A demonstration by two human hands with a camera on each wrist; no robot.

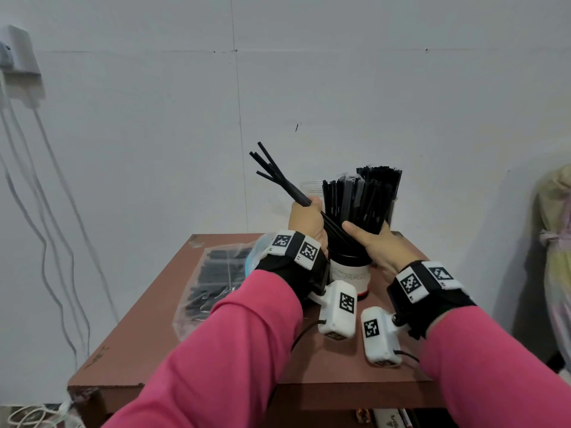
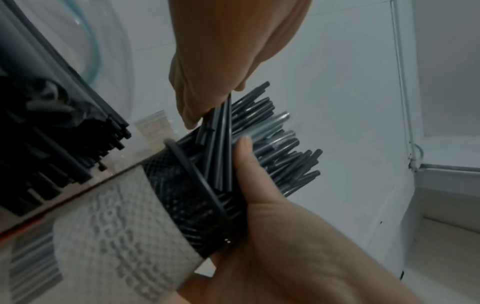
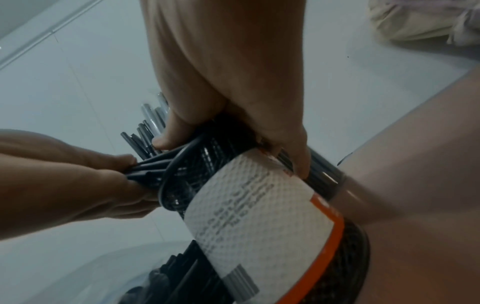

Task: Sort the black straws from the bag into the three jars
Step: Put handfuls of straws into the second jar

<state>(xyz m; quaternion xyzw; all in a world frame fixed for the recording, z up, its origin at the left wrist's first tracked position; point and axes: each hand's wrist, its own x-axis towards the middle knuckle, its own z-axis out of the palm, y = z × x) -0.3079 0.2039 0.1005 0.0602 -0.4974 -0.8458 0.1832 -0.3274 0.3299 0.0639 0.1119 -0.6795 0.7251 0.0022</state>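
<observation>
From the head view, our left hand (image 1: 306, 222) grips a small bundle of black straws (image 1: 278, 176), fingers curled tight, lower ends angled into the front jar (image 1: 350, 273); our right hand (image 1: 378, 245) steadies that jar's packed straws, fingers curved around them. They look light, stiff and slick, best taken mid-length in a firm pinch (loose ones would fan out). The bag (image 1: 213, 279) lies on the table (image 1: 185, 359), straws inside.

From the left wrist, the mesh jar (image 2: 182, 197) brims with straws.

From the right wrist, the left fingers (image 3: 114, 164) clamp the bundle at the jar rim (image 3: 168, 179).
</observation>
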